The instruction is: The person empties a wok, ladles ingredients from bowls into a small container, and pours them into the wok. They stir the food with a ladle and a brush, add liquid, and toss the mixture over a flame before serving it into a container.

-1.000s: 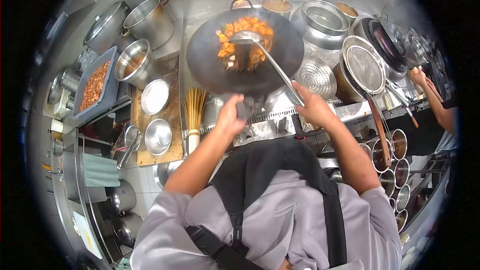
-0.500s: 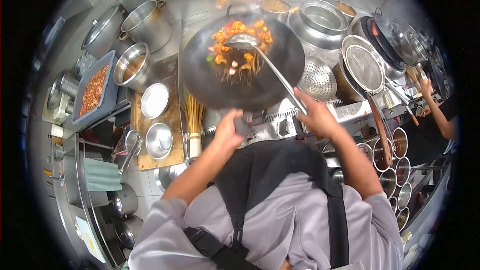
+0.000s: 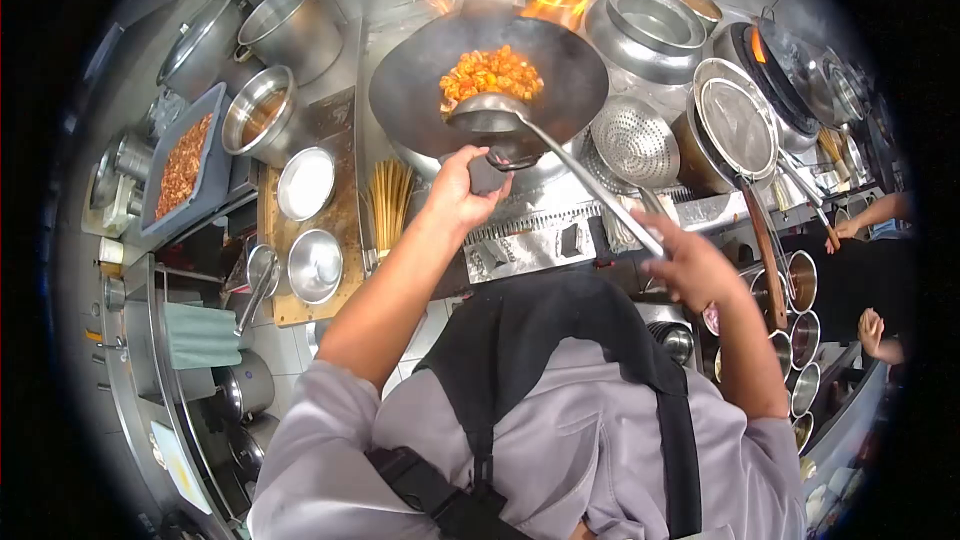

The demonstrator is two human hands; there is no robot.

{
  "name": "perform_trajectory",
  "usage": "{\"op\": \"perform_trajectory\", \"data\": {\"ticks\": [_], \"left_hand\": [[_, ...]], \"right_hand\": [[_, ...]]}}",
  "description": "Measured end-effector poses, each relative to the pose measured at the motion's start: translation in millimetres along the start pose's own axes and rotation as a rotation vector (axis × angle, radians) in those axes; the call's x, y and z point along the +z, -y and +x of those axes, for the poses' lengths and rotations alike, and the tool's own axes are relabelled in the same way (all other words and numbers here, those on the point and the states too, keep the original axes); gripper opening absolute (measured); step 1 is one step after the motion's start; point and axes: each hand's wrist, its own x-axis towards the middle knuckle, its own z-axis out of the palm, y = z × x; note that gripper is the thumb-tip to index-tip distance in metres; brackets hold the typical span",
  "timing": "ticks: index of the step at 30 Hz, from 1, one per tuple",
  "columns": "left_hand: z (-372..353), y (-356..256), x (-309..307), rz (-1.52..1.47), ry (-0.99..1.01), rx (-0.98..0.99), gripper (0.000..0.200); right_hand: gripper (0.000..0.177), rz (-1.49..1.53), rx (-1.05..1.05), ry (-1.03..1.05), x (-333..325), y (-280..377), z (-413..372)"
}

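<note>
A large dark wok (image 3: 410, 90) sits tilted over the stove, with orange-coated chunks of food (image 3: 492, 72) heaped in it. My left hand (image 3: 462, 192) is closed round a folded dark cloth (image 3: 487, 175) at the wok's near rim, by its loop handle. My right hand (image 3: 695, 265), slightly blurred, grips the end of a long steel ladle (image 3: 590, 180). The ladle's bowl lies inside the wok, just on the near side of the food. Flames (image 3: 560, 2) rise behind the far rim.
Right of the wok are a perforated strainer (image 3: 635, 140), a lidded-looking steel pot (image 3: 655, 20) and a mesh sieve (image 3: 738, 125). Left stand a bamboo brush (image 3: 388, 205), steel bowls (image 3: 315, 267) and a grey tub (image 3: 215, 155). Another person's hand (image 3: 875, 330) shows at far right.
The wok's near side and my left hand have risen. The spread food has gathered into a heap. My right hand has shifted right and down with the ladle; flames have grown at right.
</note>
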Motion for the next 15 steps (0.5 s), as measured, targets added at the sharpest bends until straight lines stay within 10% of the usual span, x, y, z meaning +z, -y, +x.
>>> {"op": "perform_trajectory", "data": {"ticks": [9, 11, 15], "left_hand": [[-47.9, 59.7, -64.3, 0.014, -0.04, 0.064, 0.017], [-66.2, 60.9, -67.9, -0.017, -0.076, 0.02, 0.013], [-44.8, 14.0, -12.9, -0.041, 0.133, 0.041, 0.012]], "right_hand": [[0.072, -0.495, -0.544, -0.488, 28.9, -20.3, 97.6], [0.072, -0.002, -0.169, -0.115, 10.4, 13.9, 35.5], [0.073, 0.242, -0.089, 0.026, -19.6, 8.8, -5.7]]}}
